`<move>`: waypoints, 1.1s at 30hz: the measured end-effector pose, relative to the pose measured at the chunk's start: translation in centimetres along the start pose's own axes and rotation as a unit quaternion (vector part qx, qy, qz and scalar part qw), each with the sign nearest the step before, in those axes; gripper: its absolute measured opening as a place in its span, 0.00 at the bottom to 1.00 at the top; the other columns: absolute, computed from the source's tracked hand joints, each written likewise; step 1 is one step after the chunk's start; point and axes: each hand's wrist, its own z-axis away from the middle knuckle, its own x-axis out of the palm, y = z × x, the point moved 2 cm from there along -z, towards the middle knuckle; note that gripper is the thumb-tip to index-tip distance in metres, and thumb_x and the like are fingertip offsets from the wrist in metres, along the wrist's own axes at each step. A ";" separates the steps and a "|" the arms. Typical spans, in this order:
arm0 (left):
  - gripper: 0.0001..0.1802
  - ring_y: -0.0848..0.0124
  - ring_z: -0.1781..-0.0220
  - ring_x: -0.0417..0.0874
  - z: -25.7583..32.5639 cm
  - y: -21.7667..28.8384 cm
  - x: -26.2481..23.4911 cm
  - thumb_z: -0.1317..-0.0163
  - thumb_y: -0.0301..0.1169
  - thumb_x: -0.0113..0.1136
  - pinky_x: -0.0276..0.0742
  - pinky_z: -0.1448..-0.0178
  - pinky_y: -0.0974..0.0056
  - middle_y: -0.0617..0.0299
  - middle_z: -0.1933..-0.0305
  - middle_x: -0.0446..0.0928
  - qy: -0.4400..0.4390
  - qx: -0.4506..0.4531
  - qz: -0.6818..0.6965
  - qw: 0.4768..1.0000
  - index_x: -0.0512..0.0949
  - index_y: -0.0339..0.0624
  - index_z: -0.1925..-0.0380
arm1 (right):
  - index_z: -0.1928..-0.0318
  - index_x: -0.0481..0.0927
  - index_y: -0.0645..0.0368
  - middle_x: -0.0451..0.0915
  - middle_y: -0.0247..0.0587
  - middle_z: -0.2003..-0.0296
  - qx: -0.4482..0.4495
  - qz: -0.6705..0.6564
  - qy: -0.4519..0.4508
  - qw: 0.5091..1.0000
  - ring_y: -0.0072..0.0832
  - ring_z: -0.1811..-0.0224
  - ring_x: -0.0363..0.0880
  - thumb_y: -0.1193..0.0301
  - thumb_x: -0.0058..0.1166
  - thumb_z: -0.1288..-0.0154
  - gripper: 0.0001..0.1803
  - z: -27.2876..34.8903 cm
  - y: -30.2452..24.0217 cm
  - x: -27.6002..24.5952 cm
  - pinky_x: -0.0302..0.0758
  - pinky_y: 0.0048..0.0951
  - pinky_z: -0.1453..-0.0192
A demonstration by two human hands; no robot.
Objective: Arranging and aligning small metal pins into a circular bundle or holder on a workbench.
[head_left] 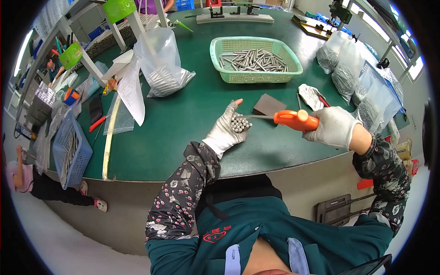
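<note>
the left hand (225, 130), in a white work glove with the fingertips cut off, rested over the near part of the green surface (183, 119) with its fingers curled around a bundle of short metal pins (240, 123), their round ends facing right. the index finger stuck up clear of the bundle while the others closed on it. the right hand (333, 127), also in a white glove, had its fingers wrapped tight around the orange handle of a screwdriver-like tool (293, 119), held level above the surface edge. the tool's thin metal shaft pointed left and its tip met the ends of the pins in the left hand.

just behind the two hands lay a dark brown block (268, 105) on the surface, and beside it to the right a crumpled grey glove (310, 95) with a red-handled tool partly under it. farther back stood a light green mesh basket (255, 77) holding loose metal rods (255, 60). to the left of it a clear plastic bag (162, 59) sagged with more rods in its bottom, next to a white sheet of paper (132, 94). several more clear bags of metal parts (357, 78) were heaped along the right rim. a blue basket (68, 146) hung off the left edge of the surface, near a black phone-like slab (95, 109) and red-handled pliers (97, 123).
</note>
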 end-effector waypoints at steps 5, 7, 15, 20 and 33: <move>0.48 0.78 0.65 0.73 -0.1 -0.1 -0.2 0.64 0.19 0.64 0.71 0.55 0.73 0.65 0.66 0.71 0.008 0.014 -0.049 0.999 0.54 0.45 0.38 | 0.69 0.80 0.57 0.78 0.48 0.77 -0.018 0.000 -0.003 1.000 0.42 0.71 0.78 0.53 0.54 0.53 0.20 0.3 -0.1 0.2 0.73 0.35 0.62; 0.49 0.78 0.66 0.73 -0.2 -0.2 -0.2 0.64 0.19 0.64 0.71 0.55 0.73 0.65 0.66 0.71 0.001 0.014 -0.043 0.999 0.53 0.45 0.38 | 0.69 0.80 0.57 0.78 0.48 0.77 0.007 -0.004 -0.003 1.000 0.42 0.71 0.78 0.53 0.54 0.53 0.20 0.3 -0.2 -0.4 0.73 0.35 0.62; 0.46 0.80 0.66 0.72 0.0 0.3 -0.1 0.64 0.17 0.62 0.70 0.55 0.74 0.68 0.67 0.70 -0.005 -0.006 -0.025 1.000 0.56 0.44 0.39 | 0.71 0.80 0.57 0.77 0.48 0.80 0.006 -0.004 0.002 1.000 0.43 0.74 0.77 0.55 0.54 0.53 0.18 0.6 0.7 0.1 0.74 0.36 0.64; 0.44 0.80 0.67 0.71 -0.3 -0.2 -0.1 0.64 0.16 0.61 0.69 0.55 0.75 0.69 0.70 0.69 -0.015 0.005 -0.011 1.000 0.58 0.43 0.41 | 0.72 0.80 0.57 0.76 0.49 0.80 -0.012 -0.033 -0.003 0.999 0.43 0.74 0.77 0.54 0.55 0.54 0.19 1.2 1.5 0.7 0.74 0.35 0.65; 0.42 0.81 0.69 0.71 -0.1 -0.3 -0.1 0.63 0.14 0.60 0.69 0.60 0.77 0.69 0.72 0.70 -0.006 0.029 0.003 1.000 0.59 0.42 0.42 | 0.72 0.80 0.58 0.76 0.50 0.80 -0.019 -0.035 -0.009 0.999 0.43 0.75 0.77 0.54 0.55 0.54 0.19 1.9 1.9 1.3 0.73 0.36 0.66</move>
